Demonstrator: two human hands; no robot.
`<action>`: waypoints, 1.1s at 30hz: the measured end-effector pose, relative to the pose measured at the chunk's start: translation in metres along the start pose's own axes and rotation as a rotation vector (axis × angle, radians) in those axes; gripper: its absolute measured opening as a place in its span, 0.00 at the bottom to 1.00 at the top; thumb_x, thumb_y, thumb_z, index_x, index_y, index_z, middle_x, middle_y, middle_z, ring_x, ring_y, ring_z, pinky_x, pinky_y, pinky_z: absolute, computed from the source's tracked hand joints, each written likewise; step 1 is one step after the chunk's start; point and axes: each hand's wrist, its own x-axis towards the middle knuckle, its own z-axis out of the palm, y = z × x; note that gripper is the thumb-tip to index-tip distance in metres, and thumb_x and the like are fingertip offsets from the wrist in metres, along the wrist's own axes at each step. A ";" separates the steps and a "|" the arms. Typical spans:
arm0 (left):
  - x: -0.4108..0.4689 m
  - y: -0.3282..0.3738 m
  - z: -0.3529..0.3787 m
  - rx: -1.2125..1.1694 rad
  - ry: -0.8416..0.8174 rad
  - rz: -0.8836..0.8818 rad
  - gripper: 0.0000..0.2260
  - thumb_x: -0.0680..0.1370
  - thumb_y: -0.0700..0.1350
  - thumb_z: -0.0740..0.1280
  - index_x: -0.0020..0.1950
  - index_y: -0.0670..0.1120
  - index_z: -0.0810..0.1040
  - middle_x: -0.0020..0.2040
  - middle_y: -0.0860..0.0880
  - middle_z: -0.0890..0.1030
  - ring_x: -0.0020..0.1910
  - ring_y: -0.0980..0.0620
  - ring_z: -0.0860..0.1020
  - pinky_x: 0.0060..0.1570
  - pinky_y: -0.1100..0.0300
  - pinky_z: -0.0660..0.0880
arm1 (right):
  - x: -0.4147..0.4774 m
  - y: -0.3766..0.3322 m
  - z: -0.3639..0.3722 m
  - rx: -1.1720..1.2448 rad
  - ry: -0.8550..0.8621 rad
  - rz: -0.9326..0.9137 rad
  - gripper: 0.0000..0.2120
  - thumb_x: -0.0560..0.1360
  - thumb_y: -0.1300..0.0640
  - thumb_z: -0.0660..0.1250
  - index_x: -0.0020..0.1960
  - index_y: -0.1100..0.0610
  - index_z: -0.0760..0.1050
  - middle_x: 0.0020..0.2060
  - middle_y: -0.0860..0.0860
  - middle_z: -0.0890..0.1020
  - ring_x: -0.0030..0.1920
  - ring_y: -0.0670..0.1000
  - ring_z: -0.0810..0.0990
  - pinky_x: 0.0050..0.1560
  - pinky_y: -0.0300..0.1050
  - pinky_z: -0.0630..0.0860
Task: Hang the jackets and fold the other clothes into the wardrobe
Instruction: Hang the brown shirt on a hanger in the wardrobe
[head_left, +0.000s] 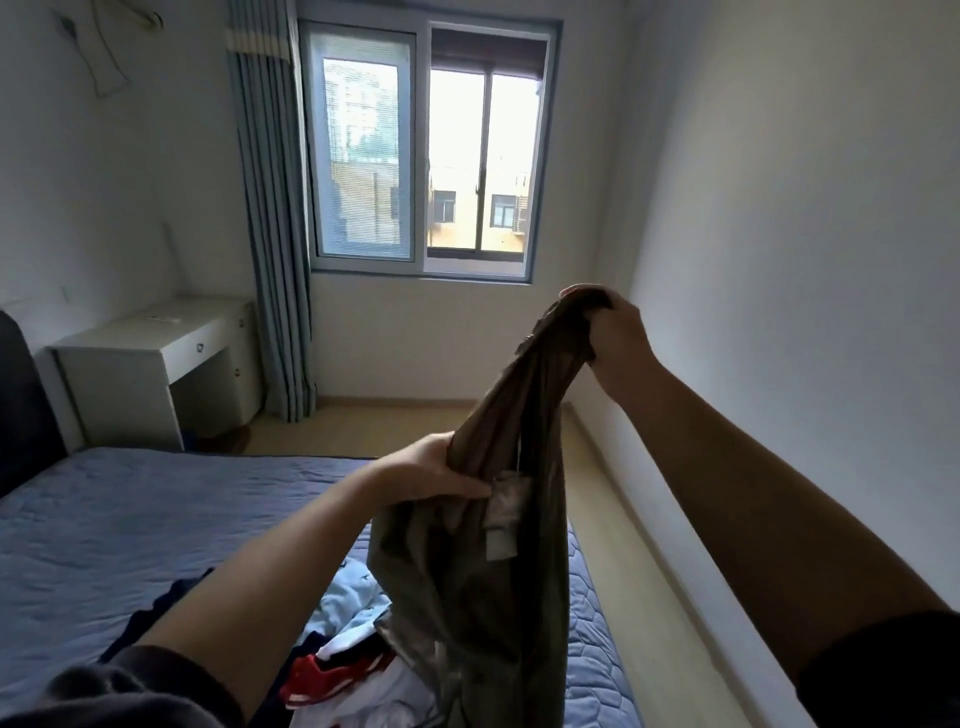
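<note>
Your right hand (618, 332) and left hand (431, 473) both have fingers curled round the olive garment (478, 587). It hangs over the bed (156, 519) near its right edge, above the clothes pile (353, 660). A floor strip (597, 483) lies open between bed and wall (805, 260).

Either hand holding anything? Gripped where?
Both hold one olive-brown garment: the right hand grips its bunched upper end, and the left hand grips the fabric lower down, beside the pale label.
</note>
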 end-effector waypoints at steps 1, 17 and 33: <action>0.001 -0.003 0.003 0.175 -0.018 -0.049 0.08 0.68 0.48 0.77 0.44 0.52 0.81 0.39 0.58 0.82 0.36 0.64 0.77 0.43 0.66 0.76 | 0.000 -0.002 -0.005 -0.003 -0.002 0.000 0.17 0.74 0.74 0.52 0.50 0.62 0.77 0.43 0.59 0.78 0.49 0.59 0.76 0.46 0.47 0.76; 0.023 0.036 0.074 -0.484 0.379 -0.081 0.13 0.77 0.28 0.58 0.37 0.40 0.75 0.34 0.48 0.75 0.39 0.50 0.71 0.35 0.61 0.70 | 0.010 -0.013 -0.056 0.063 0.099 0.083 0.13 0.77 0.69 0.57 0.57 0.65 0.76 0.47 0.61 0.78 0.51 0.59 0.77 0.53 0.51 0.76; 0.008 0.072 0.004 0.377 0.388 0.191 0.09 0.74 0.52 0.69 0.41 0.49 0.74 0.37 0.52 0.77 0.36 0.52 0.74 0.40 0.57 0.70 | 0.006 -0.028 -0.111 -0.074 0.218 -0.004 0.11 0.78 0.66 0.57 0.54 0.60 0.76 0.42 0.54 0.79 0.43 0.51 0.78 0.41 0.40 0.76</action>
